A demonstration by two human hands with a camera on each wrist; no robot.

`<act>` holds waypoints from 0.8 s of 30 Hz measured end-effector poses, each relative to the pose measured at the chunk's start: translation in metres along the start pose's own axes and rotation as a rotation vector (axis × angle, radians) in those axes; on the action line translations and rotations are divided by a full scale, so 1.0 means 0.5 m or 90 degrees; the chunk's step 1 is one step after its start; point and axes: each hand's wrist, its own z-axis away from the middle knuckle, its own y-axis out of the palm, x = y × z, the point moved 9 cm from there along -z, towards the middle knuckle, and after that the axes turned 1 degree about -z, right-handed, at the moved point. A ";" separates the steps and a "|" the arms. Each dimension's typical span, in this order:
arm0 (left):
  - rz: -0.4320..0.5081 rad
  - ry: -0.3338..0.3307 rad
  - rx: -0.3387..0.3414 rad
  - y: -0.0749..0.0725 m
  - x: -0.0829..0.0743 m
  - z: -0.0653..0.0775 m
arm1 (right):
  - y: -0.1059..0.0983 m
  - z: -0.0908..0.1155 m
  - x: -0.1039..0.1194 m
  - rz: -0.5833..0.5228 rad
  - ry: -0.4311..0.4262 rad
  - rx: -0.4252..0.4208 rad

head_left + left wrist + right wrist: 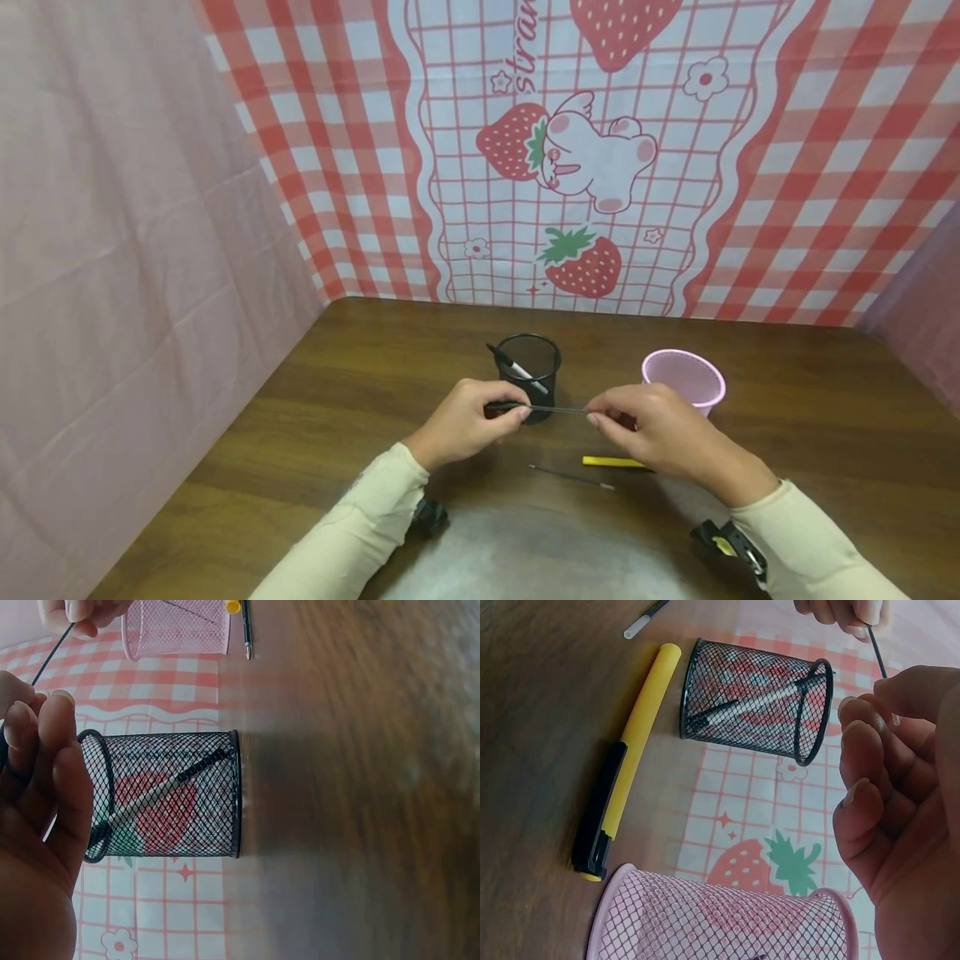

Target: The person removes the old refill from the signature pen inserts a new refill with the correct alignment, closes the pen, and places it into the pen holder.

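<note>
Between the two hands a thin dark pen refill [558, 409] stretches level in the head view. My left hand [472, 421] grips a thicker black pen barrel [497, 406], mostly covered by the fingers, from which the refill runs. With thumb and fingertips, my right hand [660, 429] pinches the refill's far end; its pale tip [896, 719] shows in the right wrist view. Below the hands a second refill [570, 477] lies on the table. Beside it, partly under the right hand, lies a yellow stick-shaped tool [639, 727] with a black clip-like part.
Behind the left hand stands a black mesh pen holder [172, 825] with a black-and-white marker [521, 371] leaning in it. A pink mesh pen holder [683, 379] stands behind the right hand. The wooden table [300, 467] meets a strawberry-patterned cloth [480, 275] at the back.
</note>
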 end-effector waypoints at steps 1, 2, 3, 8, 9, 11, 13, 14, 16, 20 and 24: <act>0.002 -0.001 0.003 0.001 -0.001 0.000 | 0.001 0.000 0.001 0.002 -0.001 -0.001; 0.002 -0.002 0.006 0.003 -0.001 0.000 | 0.001 -0.001 0.002 0.005 -0.003 -0.002; 0.003 -0.004 0.010 0.005 -0.001 0.000 | 0.001 -0.001 0.003 0.008 -0.004 -0.003; 0.002 -0.012 0.030 0.017 -0.004 -0.001 | 0.006 -0.004 0.013 0.010 -0.027 -0.008; 0.003 -0.013 0.033 0.019 -0.005 -0.001 | 0.007 -0.004 0.015 0.009 -0.031 -0.008; 0.003 -0.015 0.036 0.021 -0.006 -0.001 | 0.009 -0.006 0.019 0.008 -0.037 -0.008; 0.006 -0.017 0.040 0.023 -0.007 -0.001 | 0.009 -0.006 0.022 0.008 -0.041 -0.009; 0.008 -0.017 0.042 0.024 -0.008 -0.001 | 0.010 -0.006 0.023 0.009 -0.041 -0.008; 0.010 -0.017 0.046 0.026 -0.009 -0.001 | 0.010 -0.007 0.024 0.010 -0.042 -0.007; 0.011 -0.010 0.051 0.029 -0.012 -0.002 | 0.013 -0.007 0.028 -0.003 -0.044 0.000; 0.008 -0.002 0.056 0.033 -0.014 -0.001 | 0.018 -0.008 0.034 -0.024 -0.053 0.007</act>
